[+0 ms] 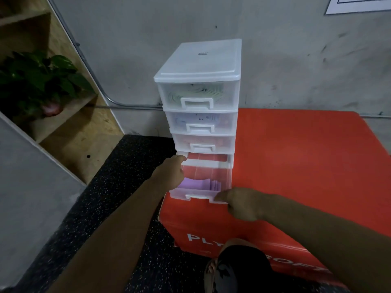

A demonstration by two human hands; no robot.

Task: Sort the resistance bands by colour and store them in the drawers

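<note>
The top three drawers of the clear plastic drawer tower (198, 106) are shut and frosted enough that you only get hints: something pale green in the top drawer (198, 95), whitish with a few dark marks in the second drawer (201, 121), reddish in the third drawer (204, 142), no way to say more. There's a tiny dark logo on the lid but it's too small to read. The bottom drawer (224, 178) is pulled out, with a stack of purple resistance bands (198, 183) lying flat at its front, partly hidden behind the left hand (171, 173). That hand rests on the drawer's left edge, its fingers curled over the rim and out of sight inside, so whether it's grabbing anything I can't tell. The right hand (241, 203) pinches the right end of the drawer handle (201, 196). The tower sits on a red plyo box (296, 166) with white lettering, "PLY" readable, the rest blocked by a knee (239, 269).
</note>
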